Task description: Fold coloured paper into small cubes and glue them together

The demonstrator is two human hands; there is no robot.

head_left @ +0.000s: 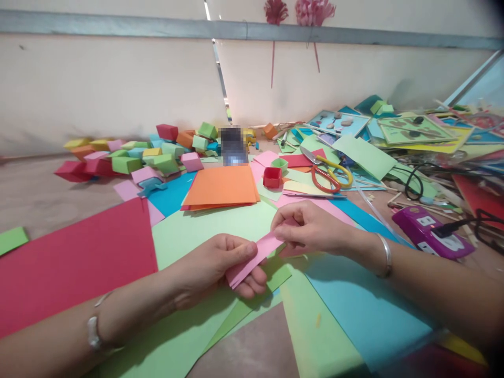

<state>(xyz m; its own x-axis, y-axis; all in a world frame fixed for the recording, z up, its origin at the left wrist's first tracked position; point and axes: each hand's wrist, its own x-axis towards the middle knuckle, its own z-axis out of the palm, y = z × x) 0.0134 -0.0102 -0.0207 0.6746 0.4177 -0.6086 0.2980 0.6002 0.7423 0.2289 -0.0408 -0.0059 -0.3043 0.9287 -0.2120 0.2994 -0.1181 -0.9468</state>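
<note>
1. Paper strip [258, 256], pink and folded, is held between two hands on the near side of the orange stack [222, 186].
2. Left hand [228, 260]: I see thumb above, fingers beneath, pinching the strip's lower end.
3. Right hand [303, 228]: thumb and curled fingers grasp its upper end.
4. Right of the orange stack: red box [272, 177], scissors [323, 160].

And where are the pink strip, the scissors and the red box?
Pink strip [261, 253]: head view, on its middle.
Scissors [329, 162]: head view, on the yellow handle.
Red box [271, 181]: head view, on its front wall.
</note>
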